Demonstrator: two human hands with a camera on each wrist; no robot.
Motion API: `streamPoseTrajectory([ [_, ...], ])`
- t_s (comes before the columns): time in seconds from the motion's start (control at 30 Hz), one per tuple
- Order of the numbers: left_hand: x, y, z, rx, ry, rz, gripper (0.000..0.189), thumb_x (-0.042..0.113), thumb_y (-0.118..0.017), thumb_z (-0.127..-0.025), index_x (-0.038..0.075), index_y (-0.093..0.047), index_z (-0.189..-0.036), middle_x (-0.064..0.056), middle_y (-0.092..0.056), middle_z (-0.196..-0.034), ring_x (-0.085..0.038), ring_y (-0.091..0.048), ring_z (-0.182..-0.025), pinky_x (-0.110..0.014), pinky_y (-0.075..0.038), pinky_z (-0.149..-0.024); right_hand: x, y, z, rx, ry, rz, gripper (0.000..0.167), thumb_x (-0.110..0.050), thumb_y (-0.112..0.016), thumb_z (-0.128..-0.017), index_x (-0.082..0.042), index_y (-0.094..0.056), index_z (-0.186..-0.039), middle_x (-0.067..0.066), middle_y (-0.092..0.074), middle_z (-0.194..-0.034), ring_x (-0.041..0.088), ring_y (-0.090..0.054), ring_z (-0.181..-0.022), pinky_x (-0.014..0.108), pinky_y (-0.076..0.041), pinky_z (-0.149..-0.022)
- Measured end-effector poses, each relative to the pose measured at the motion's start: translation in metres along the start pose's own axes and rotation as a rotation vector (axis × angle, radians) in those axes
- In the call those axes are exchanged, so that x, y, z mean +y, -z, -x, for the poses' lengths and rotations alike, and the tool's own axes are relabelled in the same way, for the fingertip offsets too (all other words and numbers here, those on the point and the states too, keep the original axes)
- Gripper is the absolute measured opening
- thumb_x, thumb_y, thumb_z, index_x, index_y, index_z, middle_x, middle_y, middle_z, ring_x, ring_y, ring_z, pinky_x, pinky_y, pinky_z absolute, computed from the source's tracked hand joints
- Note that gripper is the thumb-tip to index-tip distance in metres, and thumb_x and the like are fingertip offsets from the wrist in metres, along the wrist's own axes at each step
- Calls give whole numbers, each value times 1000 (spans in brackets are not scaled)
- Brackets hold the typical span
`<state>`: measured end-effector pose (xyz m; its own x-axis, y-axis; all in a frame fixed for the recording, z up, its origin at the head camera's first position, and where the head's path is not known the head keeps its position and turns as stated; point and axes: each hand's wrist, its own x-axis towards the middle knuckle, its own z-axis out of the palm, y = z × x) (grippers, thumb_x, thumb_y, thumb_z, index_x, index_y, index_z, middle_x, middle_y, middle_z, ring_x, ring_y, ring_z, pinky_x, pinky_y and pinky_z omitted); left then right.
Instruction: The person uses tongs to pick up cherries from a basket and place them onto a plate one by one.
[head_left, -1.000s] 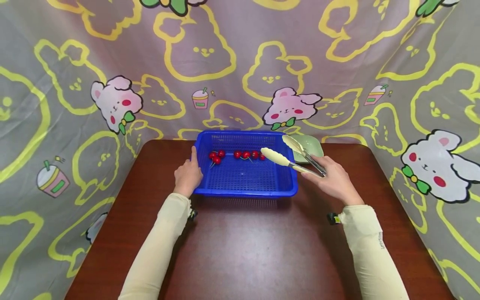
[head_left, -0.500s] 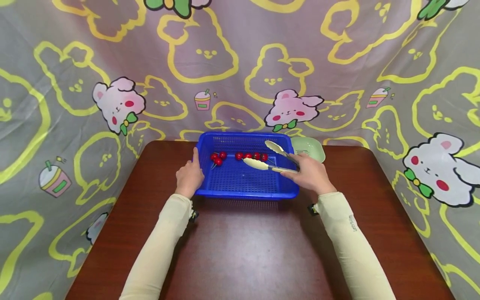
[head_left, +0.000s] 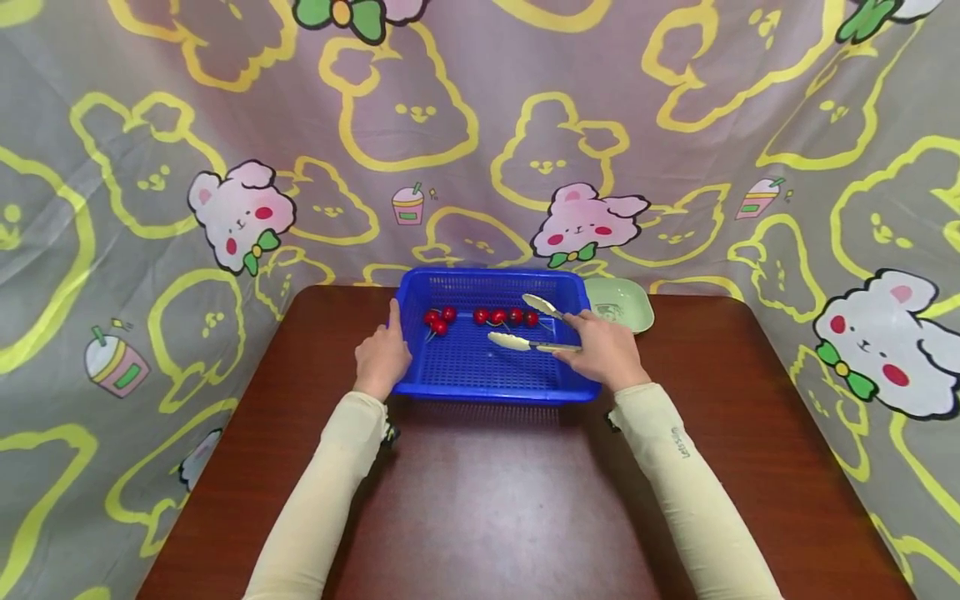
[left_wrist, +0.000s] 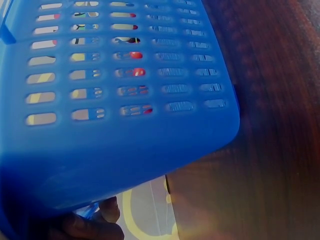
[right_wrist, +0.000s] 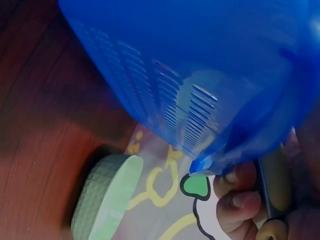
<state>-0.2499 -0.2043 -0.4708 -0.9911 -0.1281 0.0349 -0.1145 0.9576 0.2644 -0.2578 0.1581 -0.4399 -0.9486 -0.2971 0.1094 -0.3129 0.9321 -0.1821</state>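
Tongs (head_left: 512,342) and right hand (head_left: 609,348) have shifted left, over the blue basket (head_left: 487,392). Right fingers clamped on tongs, tips apart; left hand (head_left: 381,358) grips basket rim. Seven cherries (head_left: 498,317) in basket, none between tips: picking judged still to do. Right wrist view alone shows the green dish's (head_left: 633,308) textured outer wall.
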Motion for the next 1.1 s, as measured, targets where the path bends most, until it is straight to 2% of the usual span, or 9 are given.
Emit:
streamPoseTrajectory([
  [0.23, 0, 0, -1, -3, 9, 2, 85, 20, -60, -100, 12, -9, -167, -29, -65, -125, -48, -69, -95, -60, -55, -80, -1, -6, -3, 41, 12, 8, 69, -50, -79, -87, -11, -64, -142, 16, -68, -132, 41, -70, -100, 54, -56, -79],
  [0.4, 0, -1, -2, 4, 7, 4, 85, 21, -60, -100, 12, -9, -167, -28, -65, -125, -47, -69, -95, -60, -55, -81, 0, -10, -4, 111, 49, 53, 63, -46, -82, -85, -10, -69, -136, 13, -71, -109, 33, -67, -77, 49, -55, -65],
  [0.5, 0, -2, -2, 4, 5, 3, 85, 21, -60, -100, 11, -9, -167, -29, -65, -125, -47, -69, -94, -60, -55, -80, 0, -14, -4, 150, 78, 85, 59, -43, -82, -85, -10, -71, -132, 12, -69, -99, 31, -65, -69, 48, -54, -60],
  [0.73, 1, -2, -1, 0, 13, 0, 85, 21, -60, -101, 12, -9, -167, -29, -65, -125, -47, -69, -95, -60, -55, -80, 0, -18, -6, 173, 102, 121, 55, -41, -82, -85, -10, -72, -130, 12, -71, -101, 30, -67, -70, 49, -54, -59],
  [0.97, 2, -1, -1, -4, 14, -5, 84, 21, -61, -100, 12, -10, -167, -29, -65, -125, -47, -69, -94, -60, -55, -80, -4, -19, -7, 128, 121, 214, 53, -40, -83, -85, -10, -72, -129, 11, -72, -107, 30, -70, -72, 46, -55, -59],
  [1.1, 3, -1, -2, -4, 17, -9, 84, 21, -60, -101, 12, -10, -167, -29, -65, -125, -47, -69, -93, -59, -55, -79, -4, -20, -7, 136, 129, 224, 52, -39, -83, -86, -11, -73, -128, 10, -72, -104, 28, -69, -69, 44, -55, -58],
])
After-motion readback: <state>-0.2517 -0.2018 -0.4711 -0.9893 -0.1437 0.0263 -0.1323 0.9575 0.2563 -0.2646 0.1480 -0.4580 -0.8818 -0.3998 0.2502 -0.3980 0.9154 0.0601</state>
